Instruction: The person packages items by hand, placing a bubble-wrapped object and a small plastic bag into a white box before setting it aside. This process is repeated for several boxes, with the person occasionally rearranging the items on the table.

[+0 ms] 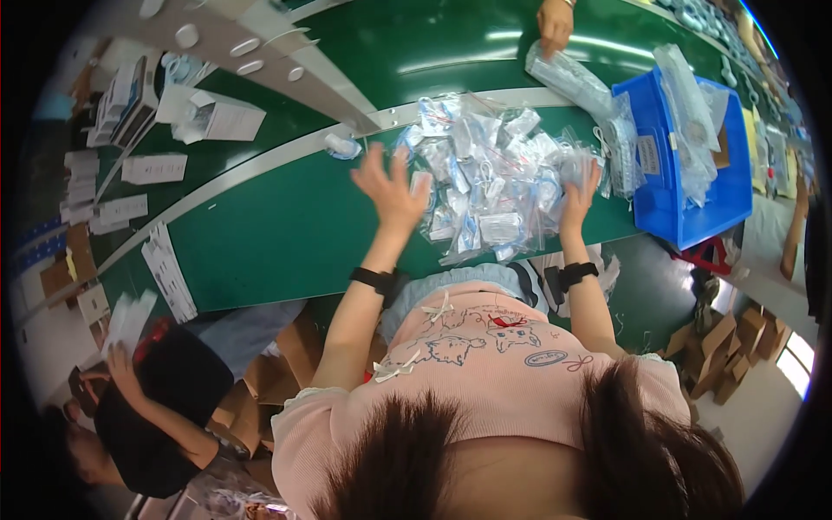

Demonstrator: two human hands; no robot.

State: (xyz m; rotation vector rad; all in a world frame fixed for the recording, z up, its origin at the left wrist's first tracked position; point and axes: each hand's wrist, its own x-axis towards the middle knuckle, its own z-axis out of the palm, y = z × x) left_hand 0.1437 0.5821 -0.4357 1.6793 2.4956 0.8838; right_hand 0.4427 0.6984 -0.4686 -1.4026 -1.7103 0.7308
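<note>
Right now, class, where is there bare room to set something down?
Bare: the green table between the white stack and the left hand; and, beyond the metal rail, between the metal post and the co-worker's hand. Crowded: the heap of bags by the right hand, on to the blue bin.

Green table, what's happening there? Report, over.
Bare left hand open; bare right hand, grip unclear. Both flank heaped clear plastic packets. Blue rectangular plastic bin farther right.

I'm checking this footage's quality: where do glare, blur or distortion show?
Head view: white glare streaks the far green surface near the top; head view: the left hand looks slightly motion-blurred; head view: the metal strip appears bowed by the fisheye lens.
</note>
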